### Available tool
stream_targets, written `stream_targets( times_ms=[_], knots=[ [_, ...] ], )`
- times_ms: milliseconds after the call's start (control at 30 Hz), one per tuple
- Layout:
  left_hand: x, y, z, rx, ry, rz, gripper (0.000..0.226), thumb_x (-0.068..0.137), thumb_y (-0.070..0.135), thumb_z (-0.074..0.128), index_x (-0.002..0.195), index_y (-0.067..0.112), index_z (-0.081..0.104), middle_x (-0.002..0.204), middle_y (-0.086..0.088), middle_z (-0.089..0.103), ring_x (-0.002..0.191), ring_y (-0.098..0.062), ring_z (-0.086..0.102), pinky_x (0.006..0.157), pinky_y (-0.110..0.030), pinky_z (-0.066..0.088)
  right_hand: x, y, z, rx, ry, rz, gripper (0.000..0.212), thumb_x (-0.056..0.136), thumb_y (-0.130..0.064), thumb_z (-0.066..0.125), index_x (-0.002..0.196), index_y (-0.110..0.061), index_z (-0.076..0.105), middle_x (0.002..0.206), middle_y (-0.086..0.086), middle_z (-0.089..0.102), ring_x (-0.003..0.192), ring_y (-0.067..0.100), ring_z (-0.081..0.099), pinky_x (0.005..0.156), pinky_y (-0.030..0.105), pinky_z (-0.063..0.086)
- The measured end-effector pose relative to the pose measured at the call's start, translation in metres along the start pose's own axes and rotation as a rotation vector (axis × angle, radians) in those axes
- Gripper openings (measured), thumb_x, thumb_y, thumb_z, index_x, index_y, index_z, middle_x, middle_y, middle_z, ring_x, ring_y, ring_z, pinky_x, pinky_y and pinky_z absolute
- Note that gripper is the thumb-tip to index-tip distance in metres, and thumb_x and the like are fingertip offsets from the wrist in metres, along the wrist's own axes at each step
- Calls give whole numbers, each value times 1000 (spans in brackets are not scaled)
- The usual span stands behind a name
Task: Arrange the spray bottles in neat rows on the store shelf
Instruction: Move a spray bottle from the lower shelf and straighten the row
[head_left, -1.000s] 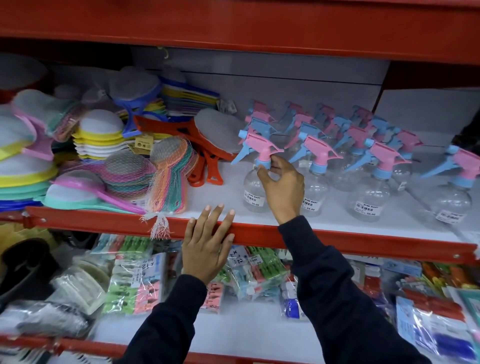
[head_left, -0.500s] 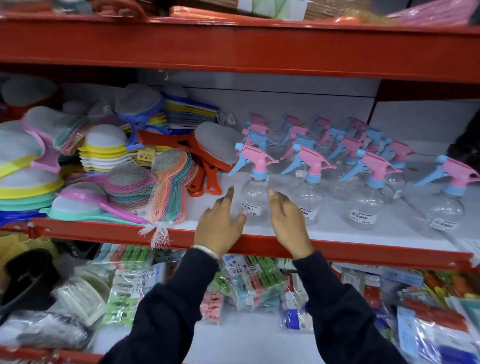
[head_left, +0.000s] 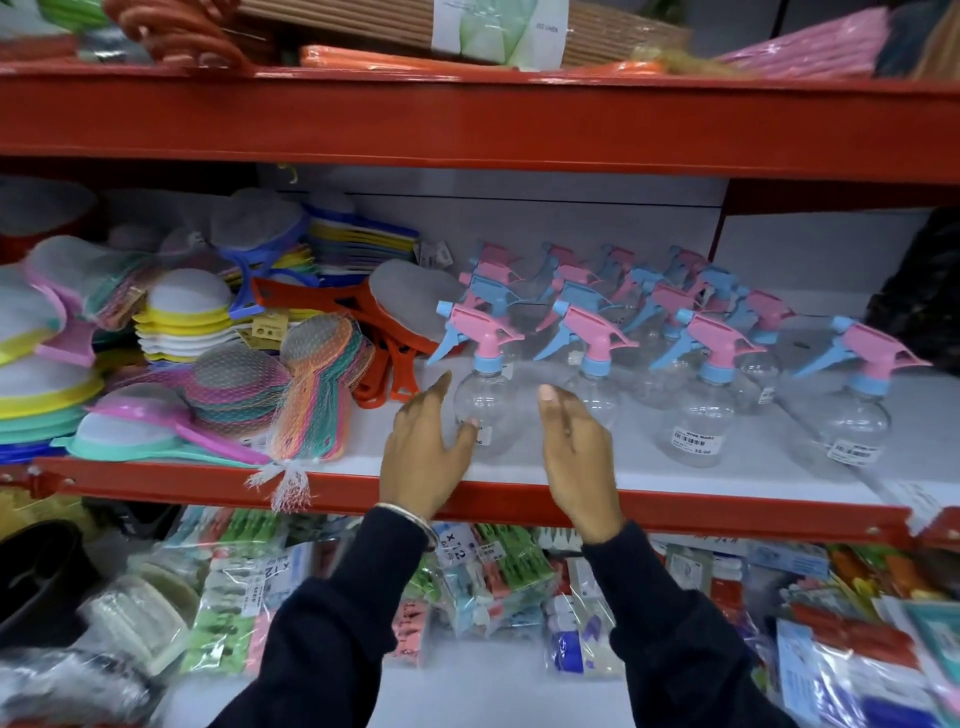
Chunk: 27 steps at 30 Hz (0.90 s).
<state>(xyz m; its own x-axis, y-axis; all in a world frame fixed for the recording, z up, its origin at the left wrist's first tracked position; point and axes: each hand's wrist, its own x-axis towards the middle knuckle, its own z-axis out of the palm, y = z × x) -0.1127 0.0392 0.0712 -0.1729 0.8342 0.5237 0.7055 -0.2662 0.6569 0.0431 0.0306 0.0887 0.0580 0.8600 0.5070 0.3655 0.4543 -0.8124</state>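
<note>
Clear round spray bottles with pink and blue trigger heads stand in rows on the white middle shelf (head_left: 675, 475). The front-left bottle (head_left: 485, 397) stands between my two hands. My left hand (head_left: 423, 449) is open at its left side, fingertips touching or nearly touching the bottle's body. My right hand (head_left: 574, 452) is open to its right, a small gap away, in front of the second front bottle (head_left: 592, 384). Two more front bottles (head_left: 698, 415) (head_left: 857, 421) stand further right, the last one apart from the rest. Several bottles (head_left: 644, 291) fill the rows behind.
Netted scrubbers (head_left: 311, 384), an orange-handled brush (head_left: 395, 332) and stacked pastel pads (head_left: 182, 322) crowd the shelf left of the bottles. A red shelf lip (head_left: 727, 512) runs along the front. Packaged goods (head_left: 483, 577) lie on the lower shelf. A dark object (head_left: 919, 291) sits far right.
My right hand let go of the front-left bottle's neck and dropped beside its body. My left hand rose from the red shelf lip to the bottle's left side. The view tilted up.
</note>
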Motion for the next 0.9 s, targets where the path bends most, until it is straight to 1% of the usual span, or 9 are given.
stream_targets(
  times_ms=[100,200,300,467,600,667,733,833,900],
  knots=[
    [-17,33,8,-168,158,159,44,90,26,53,133,19,44,133,6,49,124,-9,41,101,-19,30,-9,10,-25,48,197,-47,59,88,-57,32,126,-18,52,126,-1,59,109,5,56,90,19,45],
    [-15,57,28,-238,-90,185,49,91,28,54,137,21,39,135,8,45,121,-5,44,102,-29,39,-3,21,-47,35,221,9,62,91,-58,32,133,-15,45,136,0,51,119,4,46,94,11,36],
    [-2,71,48,-175,-428,46,77,89,37,57,149,18,13,153,1,22,137,-15,31,111,-38,32,12,29,-59,-21,70,117,72,87,-65,27,136,-14,39,142,9,47,127,18,44,100,27,34],
    [4,68,59,-154,-585,-42,92,84,41,62,150,18,3,157,2,14,142,-16,20,116,-35,24,20,32,-68,-93,-70,132,58,93,-52,25,132,-14,45,100,5,62,92,14,51,72,21,33],
    [-4,74,52,-169,-540,24,65,88,27,62,139,30,23,127,27,32,118,7,30,92,-5,27,20,36,-72,-93,-74,105,54,87,-60,21,102,-19,54,71,-5,58,76,15,55,60,18,36],
    [-5,75,53,-140,-495,37,68,88,28,61,144,24,22,135,20,33,128,-1,31,97,-10,25,18,38,-76,-52,-69,94,57,87,-59,23,107,-18,56,90,-4,64,89,14,57,68,21,39],
    [-10,77,58,-77,-371,33,75,87,32,60,147,19,18,149,7,29,138,-11,25,107,-21,23,13,40,-83,18,4,69,58,89,-58,28,119,-16,56,112,-4,62,106,11,56,77,12,41],
    [-25,95,70,-178,-84,124,61,88,32,59,140,21,30,142,7,36,131,-5,32,106,-18,26,0,47,-102,106,186,23,58,89,-56,34,126,-15,53,126,-4,58,114,1,53,85,-1,36],
    [-33,113,81,-235,-47,227,52,89,30,57,136,21,36,136,9,40,127,-1,37,105,-16,30,-4,55,-117,111,286,-10,58,88,-54,33,128,-16,51,129,-6,55,113,-13,48,87,-1,34]
  ],
)
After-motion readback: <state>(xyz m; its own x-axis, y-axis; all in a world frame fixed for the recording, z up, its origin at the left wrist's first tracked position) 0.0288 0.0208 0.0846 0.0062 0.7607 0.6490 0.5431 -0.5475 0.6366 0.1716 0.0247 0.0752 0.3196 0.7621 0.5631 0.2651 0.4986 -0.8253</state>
